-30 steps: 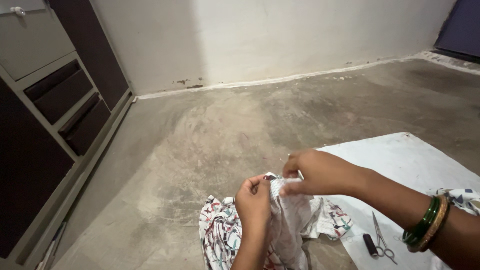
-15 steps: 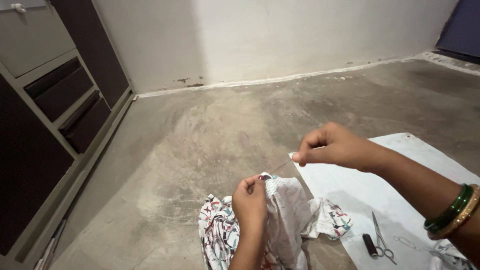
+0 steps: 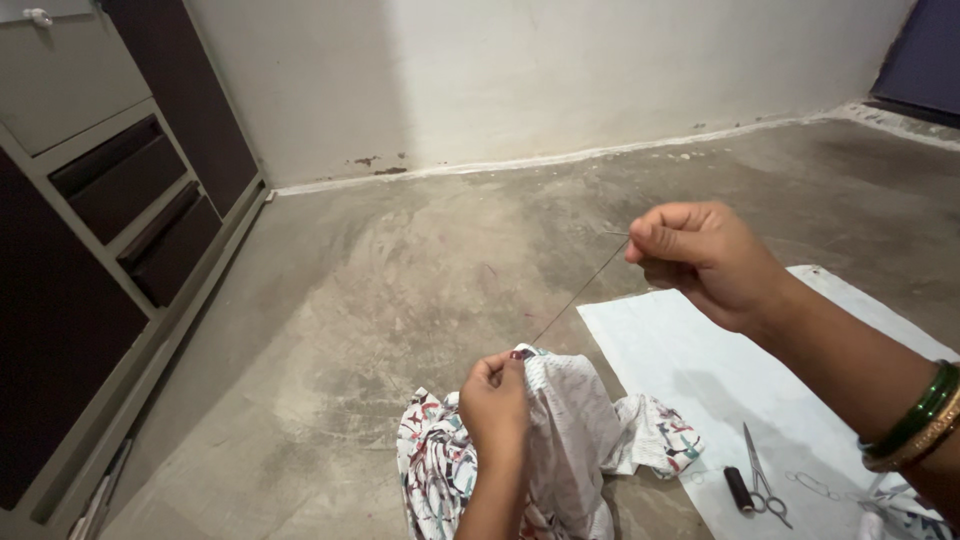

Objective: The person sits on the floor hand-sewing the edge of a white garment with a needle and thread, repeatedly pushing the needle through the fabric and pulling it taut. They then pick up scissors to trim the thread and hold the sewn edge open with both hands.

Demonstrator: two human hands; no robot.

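Partly hidden, the needle [image 3: 615, 234] shows only as a thin tip beyond the pinched fingers of the right hand [image 3: 700, 258]; the thread [image 3: 580, 292] runs taut and hair-fine down to the printed cloth [image 3: 580, 440]. Left hand [image 3: 495, 400] fingers are closed, gripping the bunched, soft cloth on the rough concrete floor [image 3: 400, 270]. Scissors [image 3: 762, 485] and a dark spool [image 3: 738, 489] lie on a white sheet [image 3: 700, 370]. Bangles [image 3: 915, 420] sit cropped at the frame edge.
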